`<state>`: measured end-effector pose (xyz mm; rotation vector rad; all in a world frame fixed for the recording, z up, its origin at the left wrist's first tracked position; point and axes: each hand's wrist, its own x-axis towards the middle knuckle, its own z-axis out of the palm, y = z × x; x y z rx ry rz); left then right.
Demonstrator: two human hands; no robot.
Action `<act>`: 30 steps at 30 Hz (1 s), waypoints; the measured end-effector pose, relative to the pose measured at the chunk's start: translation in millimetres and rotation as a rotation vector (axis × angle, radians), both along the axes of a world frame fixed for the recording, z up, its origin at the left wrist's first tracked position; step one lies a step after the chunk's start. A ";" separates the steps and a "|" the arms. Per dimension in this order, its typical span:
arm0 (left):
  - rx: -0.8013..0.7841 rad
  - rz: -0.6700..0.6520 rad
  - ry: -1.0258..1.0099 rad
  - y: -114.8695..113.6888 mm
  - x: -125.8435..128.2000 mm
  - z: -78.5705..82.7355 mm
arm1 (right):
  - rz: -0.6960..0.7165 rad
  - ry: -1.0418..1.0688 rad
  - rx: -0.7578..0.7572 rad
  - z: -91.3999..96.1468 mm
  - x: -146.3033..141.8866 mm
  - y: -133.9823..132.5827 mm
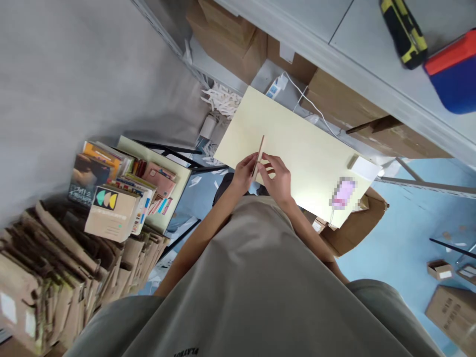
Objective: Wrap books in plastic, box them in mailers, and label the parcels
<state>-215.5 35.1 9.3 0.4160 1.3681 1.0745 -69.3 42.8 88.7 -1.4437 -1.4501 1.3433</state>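
Observation:
My left hand [244, 173] and my right hand [277, 177] are together at the near edge of a pale yellow table [297, 144]. Both pinch a thin flat brown piece [259, 152], seen edge-on and standing up from my fingers; it looks like cardboard or an envelope. My left fingers curl around its left side and my right fingers close on its right side. My grey shirt hides the table edge below my wrists.
A stack of books [122, 193] lies on a second small table at the left, with flattened cardboard [48, 277] piled below it. Cardboard boxes [357, 104] sit under grey shelving at the back. A white cable [308, 99] and a power strip [275, 88] run behind the table.

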 end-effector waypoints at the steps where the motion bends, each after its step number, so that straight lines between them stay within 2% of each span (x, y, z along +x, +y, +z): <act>1: -0.012 0.039 0.003 2.8 -6.0 -3.3 | -0.019 0.009 -0.030 -10.0 1.8 4.8; 5: -0.038 0.138 0.089 21.9 -33.0 -16.5 | -0.070 -0.016 -0.170 -60.3 4.0 27.7; 10: -0.032 0.054 0.201 61.7 -56.7 -33.3 | -0.111 -0.066 -0.213 -118.1 -14.0 68.4; 14: 0.084 -0.079 0.215 103.9 -73.7 -45.9 | -0.190 -0.069 -0.171 -143.4 -27.9 102.8; 18: 0.008 -0.117 0.259 132.3 -99.7 -59.7 | -0.301 -0.165 -0.145 -159.2 -27.0 120.7; 21: -0.049 -0.114 0.298 128.7 -129.2 -72.7 | -0.309 -0.244 -0.159 -166.7 -27.8 121.3; 24: -0.187 -0.091 0.335 107.8 -165.6 -90.1 | -0.281 -0.285 -0.211 -170.6 -43.6 118.3; 27: -0.324 -0.037 0.305 83.6 -204.0 -113.4 | -0.217 -0.314 -0.285 -175.2 -77.9 119.0; 30: -0.396 0.067 0.264 67.0 -236.7 -141.1 | -0.096 -0.308 -0.343 -185.5 -124.7 127.2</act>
